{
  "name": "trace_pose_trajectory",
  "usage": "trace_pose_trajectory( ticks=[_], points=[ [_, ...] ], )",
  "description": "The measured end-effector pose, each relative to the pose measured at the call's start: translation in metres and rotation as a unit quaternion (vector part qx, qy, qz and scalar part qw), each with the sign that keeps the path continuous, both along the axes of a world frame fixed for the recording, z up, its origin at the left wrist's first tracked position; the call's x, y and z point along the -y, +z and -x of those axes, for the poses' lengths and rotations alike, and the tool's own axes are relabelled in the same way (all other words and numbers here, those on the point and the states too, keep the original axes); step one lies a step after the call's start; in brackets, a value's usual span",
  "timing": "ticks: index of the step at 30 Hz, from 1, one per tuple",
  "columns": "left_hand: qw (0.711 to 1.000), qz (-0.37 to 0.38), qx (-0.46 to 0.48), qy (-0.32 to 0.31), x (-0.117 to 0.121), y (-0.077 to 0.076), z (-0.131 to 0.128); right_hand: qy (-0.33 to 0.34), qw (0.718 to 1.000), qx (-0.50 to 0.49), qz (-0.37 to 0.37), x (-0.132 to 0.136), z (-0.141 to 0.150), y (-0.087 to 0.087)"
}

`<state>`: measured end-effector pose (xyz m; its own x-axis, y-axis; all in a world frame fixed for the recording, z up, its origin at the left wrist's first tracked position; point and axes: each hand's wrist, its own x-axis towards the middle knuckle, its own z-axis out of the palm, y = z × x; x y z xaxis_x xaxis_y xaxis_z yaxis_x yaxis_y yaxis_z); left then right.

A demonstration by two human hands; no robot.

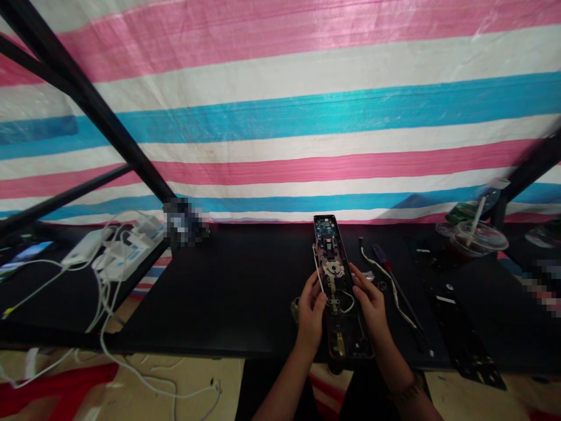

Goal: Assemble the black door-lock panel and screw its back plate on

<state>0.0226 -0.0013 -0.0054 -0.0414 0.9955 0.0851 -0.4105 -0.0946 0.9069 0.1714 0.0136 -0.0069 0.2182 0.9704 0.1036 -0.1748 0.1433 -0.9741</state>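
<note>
A long, narrow black lock body (338,279) lies open on the black table (228,292), its circuit board, round metal part and white wires showing. My left hand (312,310) grips its left side, thumb resting over the inner parts. My right hand (370,301) holds its right edge, fingers curled against the casing. Both hands sit about the middle of the body's length.
A red-handled screwdriver (388,270) and a white cable (385,280) lie right of the lock body. A black plate (460,333) with small parts lies farther right, near a lidded cup with a straw (475,237). Chargers and white cables (118,251) pile at left. A striped tarp hangs behind.
</note>
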Motion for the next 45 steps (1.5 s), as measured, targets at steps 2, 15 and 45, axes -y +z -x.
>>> trace_pose_trajectory(
  ticks=[2,15,45],
  points=[
    [1.000,0.010,-0.004,-0.001,0.001,0.003,-0.001,0.016,1.000,-0.010,0.008,-0.001,-0.001,-0.002],
    [0.995,0.083,-0.047,0.034,-0.003,0.014,-0.005,0.031,0.999,-0.003,-0.010,-0.003,0.007,-0.002],
    [0.989,0.035,-0.127,0.065,-0.004,0.000,-0.010,-0.104,0.844,0.521,-0.068,-0.089,0.066,0.060]
  ],
)
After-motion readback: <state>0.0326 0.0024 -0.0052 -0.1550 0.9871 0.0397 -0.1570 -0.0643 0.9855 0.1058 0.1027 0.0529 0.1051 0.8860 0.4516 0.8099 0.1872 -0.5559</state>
